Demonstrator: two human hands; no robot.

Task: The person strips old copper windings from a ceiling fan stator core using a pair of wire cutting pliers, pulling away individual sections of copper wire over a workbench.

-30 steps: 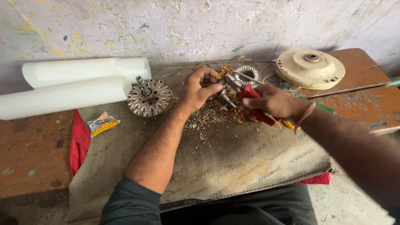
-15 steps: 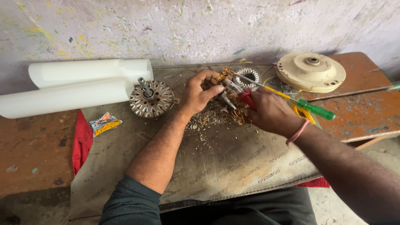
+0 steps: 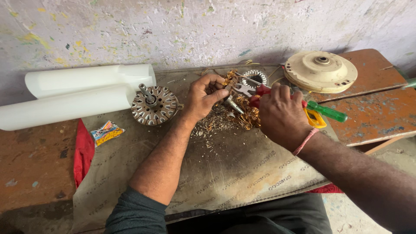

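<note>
A big grey mat (image 3: 225, 173) covers the bench (image 3: 30, 173), and it catches the bits that fall. Everything here is told from that mat.

At the mat's far left edge lie two long white tubes (image 3: 73, 97), side by side, out of the way by the wall. Off the mat's far right corner sits a round cream cover (image 3: 320, 71) on a rusty orange board (image 3: 372, 112). A red cloth (image 3: 83, 151) peeks out from under the mat's left side.

On the mat, near its far left part, stands a round metal rotor (image 3: 154, 105) with its shaft pointing up. It looks set aside.

The left hand (image 3: 203, 97) is near the middle of the mat's far edge. Its fingers pinch a clump of copper wire (image 3: 245, 113) to keep it from moving. The right hand (image 3: 281, 115) is just beside it, closed tight around red-handled pliers (image 3: 255, 92). The plier tips reach into the wire. The wire lies between the two hands, touching both.

Just behind the wire sits a ring-shaped stator (image 3: 255, 79). Beside the right hand lies a green-handled screwdriver (image 3: 327, 112), close enough to grab. A small bright packet (image 3: 106, 132) lies at the mat's left edge.
</note>
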